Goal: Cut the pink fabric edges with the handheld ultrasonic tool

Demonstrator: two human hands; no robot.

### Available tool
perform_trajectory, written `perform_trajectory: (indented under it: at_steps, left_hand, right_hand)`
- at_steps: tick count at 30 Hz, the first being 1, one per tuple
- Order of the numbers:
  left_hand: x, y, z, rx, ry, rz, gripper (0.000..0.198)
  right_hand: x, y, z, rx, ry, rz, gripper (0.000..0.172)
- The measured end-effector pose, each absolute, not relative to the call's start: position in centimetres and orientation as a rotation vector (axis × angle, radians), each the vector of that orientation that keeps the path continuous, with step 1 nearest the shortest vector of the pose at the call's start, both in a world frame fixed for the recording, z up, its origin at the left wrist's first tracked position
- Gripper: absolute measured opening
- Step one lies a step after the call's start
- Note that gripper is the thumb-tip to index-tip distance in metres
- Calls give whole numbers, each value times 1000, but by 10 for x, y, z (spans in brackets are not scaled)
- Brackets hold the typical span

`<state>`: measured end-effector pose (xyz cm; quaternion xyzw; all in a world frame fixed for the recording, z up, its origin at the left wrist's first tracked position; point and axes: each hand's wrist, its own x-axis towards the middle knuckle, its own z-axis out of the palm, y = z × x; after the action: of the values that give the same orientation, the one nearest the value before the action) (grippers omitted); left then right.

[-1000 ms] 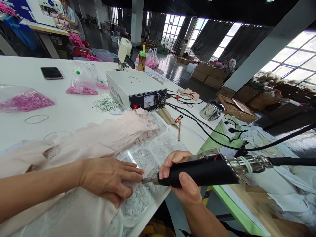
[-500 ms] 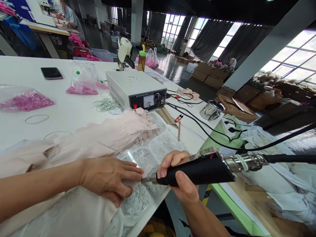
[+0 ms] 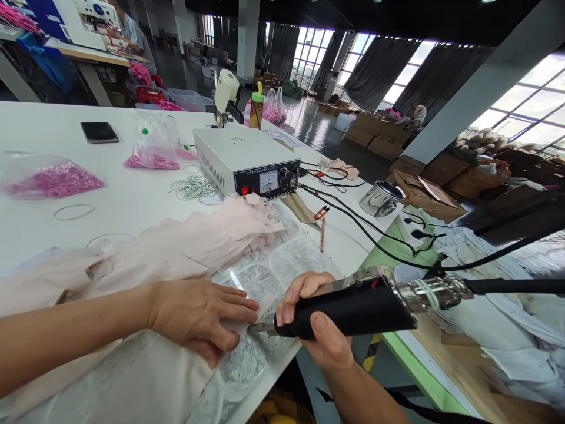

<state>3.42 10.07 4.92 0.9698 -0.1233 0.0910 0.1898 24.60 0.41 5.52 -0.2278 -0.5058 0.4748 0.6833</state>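
My left hand (image 3: 200, 318) lies palm down with its fingers stretched out, pressing thin pale pink fabric (image 3: 176, 377) onto a clear, scuffed plastic mat (image 3: 251, 353). My right hand (image 3: 315, 318) is wrapped round a black ultrasonic hand tool (image 3: 353, 309), held nearly level. Its flat metal tip (image 3: 262, 326) reaches the fabric's edge beside my left fingertips; whether it touches cannot be made out. A narrow strip of the fabric shows just beyond those fingers. Above my left wrist, more gathered pink fabric (image 3: 189, 244) is heaped on the mat and table.
A white generator box (image 3: 247, 156) stands behind the fabric, its black cable (image 3: 353, 221) running right. Orange thread snips (image 3: 322, 212), a pencil (image 3: 322, 234) and a glass jar (image 3: 381, 198) are near the right edge. Bags of pink pieces (image 3: 57, 179) and a phone (image 3: 99, 132) lie left.
The tool in my right hand has moved slightly left and down, its tip closer to my left fingers. My left hand stays on the fabric. The whole view has shifted a little.
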Motion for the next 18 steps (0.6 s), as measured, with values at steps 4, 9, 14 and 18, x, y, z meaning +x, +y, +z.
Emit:
perform_trajectory:
  at_steps: [4,9,14,18]
  left_hand:
    - [34,100,50,2720,-315,284,15]
    - [32,100,46,2740,-293,290,18]
    - [29,100,41,2759,-291,246,30]
    - [28,99,39,2753,-267,210,28]
  right_hand:
    - [247,4,53,-541,-1172,1031,15]
    - [247,5,55,-547,-1192,1026,14]
    - [242,2,57,-514,-1131,1090,14]
    - [237,0,56,-479,-1128,1110,14]
